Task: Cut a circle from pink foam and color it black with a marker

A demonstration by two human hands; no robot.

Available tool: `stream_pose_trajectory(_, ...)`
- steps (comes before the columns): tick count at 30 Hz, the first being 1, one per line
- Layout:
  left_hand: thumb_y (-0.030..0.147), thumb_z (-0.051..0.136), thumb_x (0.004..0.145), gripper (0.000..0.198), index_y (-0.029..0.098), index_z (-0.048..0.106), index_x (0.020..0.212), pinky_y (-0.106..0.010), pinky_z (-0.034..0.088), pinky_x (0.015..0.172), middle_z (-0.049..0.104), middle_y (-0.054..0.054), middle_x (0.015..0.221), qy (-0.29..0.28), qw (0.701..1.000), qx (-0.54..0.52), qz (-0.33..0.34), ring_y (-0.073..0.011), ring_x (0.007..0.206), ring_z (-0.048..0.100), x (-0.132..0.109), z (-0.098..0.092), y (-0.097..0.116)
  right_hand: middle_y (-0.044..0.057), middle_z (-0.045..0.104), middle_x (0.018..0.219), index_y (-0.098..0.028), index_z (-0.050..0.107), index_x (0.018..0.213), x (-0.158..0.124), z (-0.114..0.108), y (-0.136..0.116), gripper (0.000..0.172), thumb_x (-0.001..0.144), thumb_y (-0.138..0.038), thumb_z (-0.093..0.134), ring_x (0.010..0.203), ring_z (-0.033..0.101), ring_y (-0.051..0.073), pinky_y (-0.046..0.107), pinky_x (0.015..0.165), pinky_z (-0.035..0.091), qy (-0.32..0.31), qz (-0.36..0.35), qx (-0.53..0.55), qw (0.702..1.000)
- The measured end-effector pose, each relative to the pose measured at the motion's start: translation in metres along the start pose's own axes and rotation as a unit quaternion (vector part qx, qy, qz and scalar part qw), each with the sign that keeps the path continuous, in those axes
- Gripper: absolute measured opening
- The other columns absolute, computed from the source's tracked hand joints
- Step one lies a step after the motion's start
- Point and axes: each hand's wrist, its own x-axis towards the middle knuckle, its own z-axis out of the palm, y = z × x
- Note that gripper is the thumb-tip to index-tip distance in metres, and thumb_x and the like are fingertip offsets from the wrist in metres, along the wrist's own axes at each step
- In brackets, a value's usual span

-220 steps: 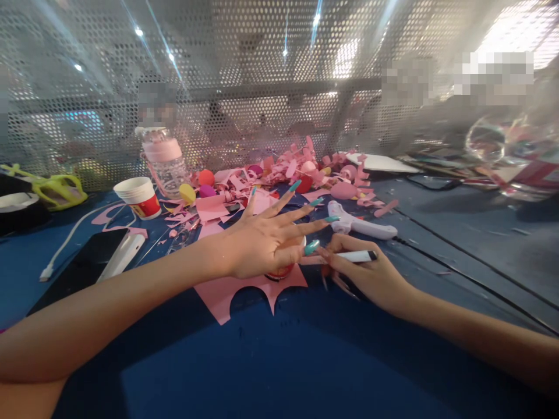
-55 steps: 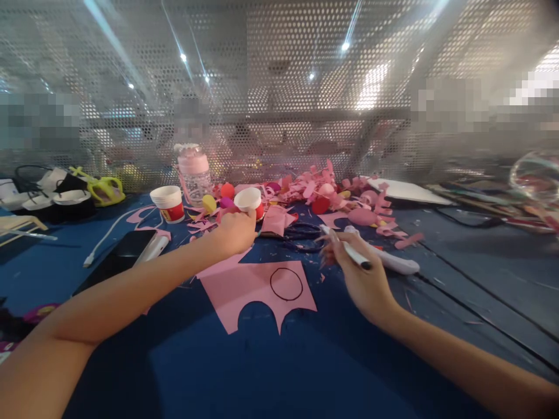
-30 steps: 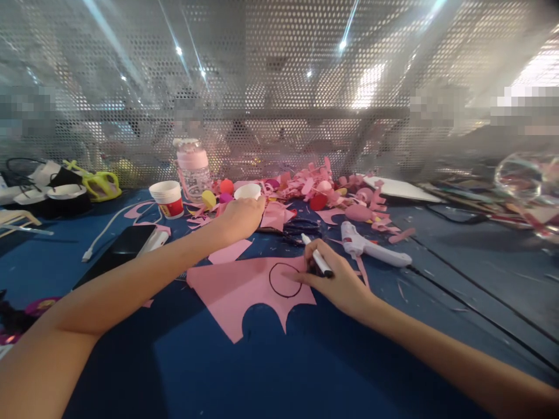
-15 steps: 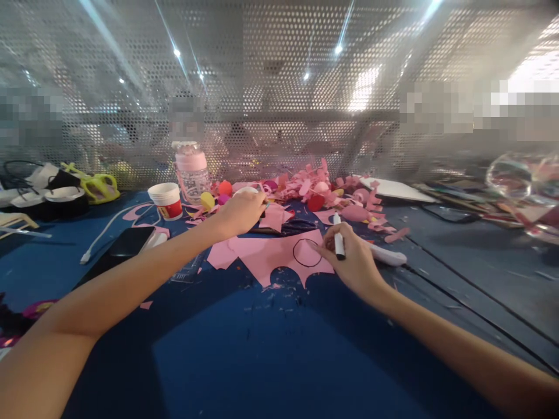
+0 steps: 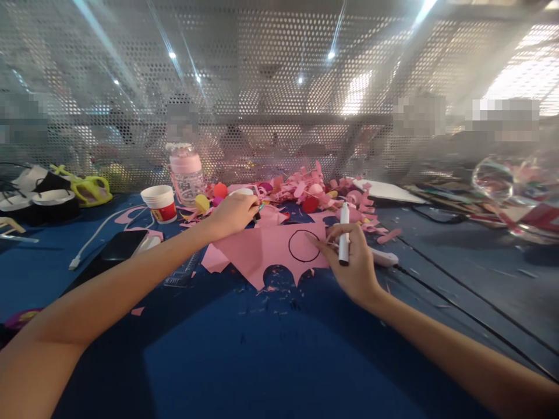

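Note:
A pink paper sheet (image 5: 262, 249) with scalloped cut-outs lies on the blue table; a black circle (image 5: 304, 245) is drawn on it. My right hand (image 5: 356, 265) is closed on a white marker (image 5: 344, 240) held upright, and its fingertips touch the sheet's right edge beside the circle. My left hand (image 5: 231, 212) is closed at the sheet's far edge. The rim of a white paper cup (image 5: 243, 191) shows just behind its knuckles, and a dark object sits at its fingertips. What that hand grips is hidden.
A white glue gun (image 5: 385, 259) lies behind my right hand. A heap of pink scraps (image 5: 305, 187) and coloured balls lies along the perforated metal screen (image 5: 262, 87). To the left are a red-and-white cup (image 5: 159, 203), a pink bottle (image 5: 186, 171), a phone (image 5: 114, 250) and a cable (image 5: 94, 237).
The cup that stood under my left hand on the pink sheet has gone to the back, leaving a drawn circle. My right hand has slid the sheet away from me, marker still held.

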Motion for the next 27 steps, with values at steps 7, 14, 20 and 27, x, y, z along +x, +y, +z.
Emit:
stream_pose_trajectory(7,0.022,0.045,0.087,0.022,0.013,0.065,0.08,-0.029,0.044,0.072,0.067,-0.008,0.085,0.001,0.995,-0.09,-0.041,-0.0185,0.08,0.062,0.0,-0.004,0.003,-0.001,0.049,0.076,-0.022,0.041,0.081,0.0,-0.001,0.0,0.024,0.076,-0.031,0.063,0.065,0.049,0.014,0.03,0.062,0.042,-0.021,0.013,-0.004,1.0)
stream_pose_trajectory(14,0.022,0.045,0.09,0.025,0.01,0.059,0.073,-0.022,0.047,0.061,0.063,-0.004,0.066,-0.092,0.865,-0.482,-0.102,-0.0096,0.058,0.058,0.007,0.008,0.01,0.004,0.05,0.077,-0.02,0.048,0.086,-0.001,-0.014,-0.01,0.012,0.086,-0.025,0.038,0.072,0.045,0.019,0.037,0.068,0.035,-0.053,-0.145,-0.047,0.987)
stream_pose_trajectory(20,0.031,0.054,0.086,0.023,0.01,0.06,0.077,-0.017,0.043,0.054,0.054,0.002,0.059,-0.134,0.773,-0.605,-0.136,-0.0042,0.049,0.049,0.002,0.011,0.022,0.005,0.048,0.073,-0.018,0.05,0.091,-0.005,-0.015,-0.027,0.018,0.082,-0.019,0.034,0.067,0.04,0.019,0.036,0.063,0.033,-0.225,-0.259,0.003,0.939)
stream_pose_trajectory(27,0.036,0.067,0.075,0.027,0.01,0.06,0.075,-0.022,0.048,0.065,0.057,0.001,0.064,-0.16,0.715,-0.672,-0.109,-0.0063,0.058,0.055,-0.002,0.009,0.03,0.006,0.05,0.076,-0.017,0.048,0.09,-0.006,-0.013,-0.025,0.018,0.085,-0.019,0.031,0.07,0.04,0.019,0.037,0.065,0.032,-0.269,-0.228,0.025,0.935)
